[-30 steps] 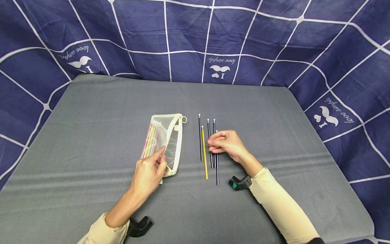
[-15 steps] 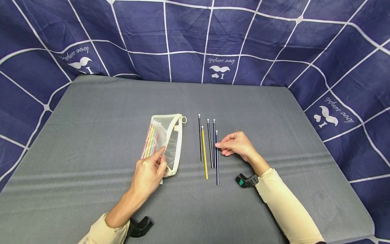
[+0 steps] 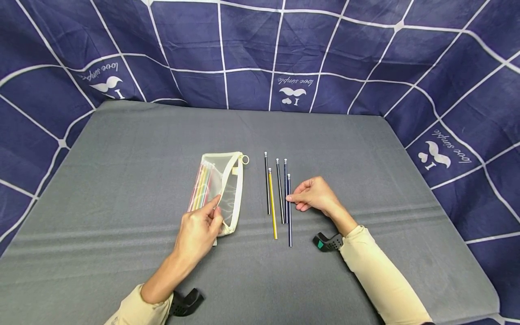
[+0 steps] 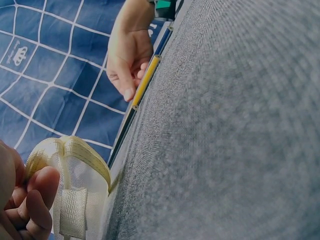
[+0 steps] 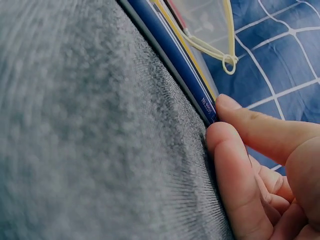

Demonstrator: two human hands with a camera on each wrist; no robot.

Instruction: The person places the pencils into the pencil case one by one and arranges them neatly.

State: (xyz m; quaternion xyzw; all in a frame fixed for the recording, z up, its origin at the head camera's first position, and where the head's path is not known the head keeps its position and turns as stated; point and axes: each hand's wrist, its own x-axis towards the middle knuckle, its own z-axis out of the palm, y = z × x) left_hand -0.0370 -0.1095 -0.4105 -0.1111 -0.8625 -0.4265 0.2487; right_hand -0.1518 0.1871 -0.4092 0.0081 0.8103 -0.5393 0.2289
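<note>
Curtain (image 3: 252, 45) at 12 o'clock reads "love simple", upside down. Blue pencil (image 3: 290, 217) is printed "No."; rest too small to read. Right hand (image 3: 318, 195) nearly closed, thumb and forefinger pinching that pencil. Yellow pencil (image 3: 272, 205) at its 9 o'clock. Left hand (image 3: 199, 230): fingers curled on zip edge of pouch (image 3: 239, 189), also 9 o'clock, on grey table (image 3: 142, 180).

Place: a cloth-screened work area; the building type cannot be determined. Navy-blue cloth (image 3: 248, 47) with white grid lines, moustache motifs and inverted "love simple" lettering hangs along the far edge and both sides of a broad flat surface covered in grey woven fabric (image 3: 154, 135). Wrist-worn black plastic units (image 3: 183, 308) indicate a recording set-up.
</note>
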